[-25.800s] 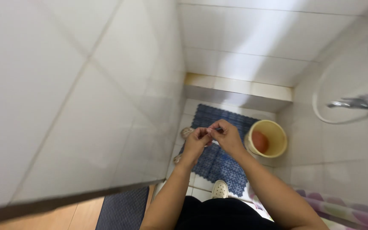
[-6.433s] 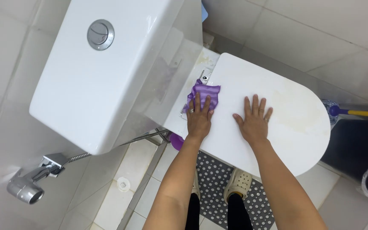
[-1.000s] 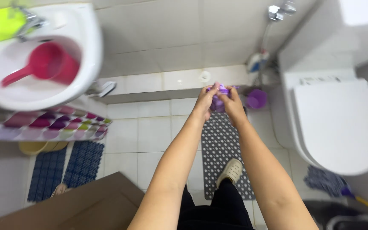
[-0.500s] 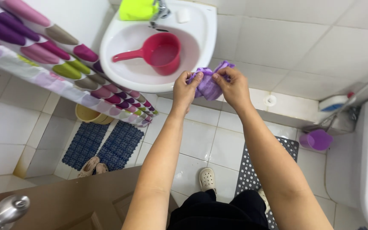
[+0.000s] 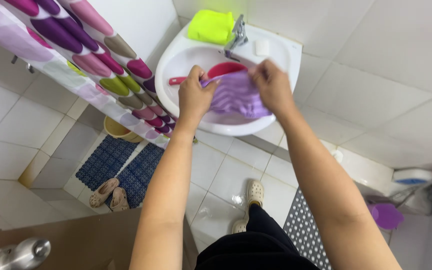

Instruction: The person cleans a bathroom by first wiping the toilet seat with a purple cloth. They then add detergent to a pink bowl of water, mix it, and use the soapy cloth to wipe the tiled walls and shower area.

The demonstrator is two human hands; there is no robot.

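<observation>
A purple cloth (image 5: 236, 95) is stretched between both my hands above a white sink (image 5: 271, 65). My left hand (image 5: 195, 96) grips its left edge, and my right hand (image 5: 272, 86) grips its right edge. Behind the cloth, a red scoop with a handle (image 5: 216, 70) lies in the basin, partly hidden. A chrome tap (image 5: 237, 34) stands at the back of the sink, with a yellow-green cloth (image 5: 210, 27) beside it and a white soap bar (image 5: 262, 47) on the rim.
A dotted shower curtain (image 5: 76, 60) hangs at the left. Below it are blue mats (image 5: 121, 167), a pair of beige sandals (image 5: 109, 193) and a yellow bucket (image 5: 116, 130). A wooden door with a metal knob (image 5: 21, 254) is at bottom left. A grey studded mat (image 5: 308, 230) lies right.
I have turned from the toilet, where my left hand pressed the cloth on the lid, to the sink. In the last half second the cloth has moved over the basin and been spread wider.
</observation>
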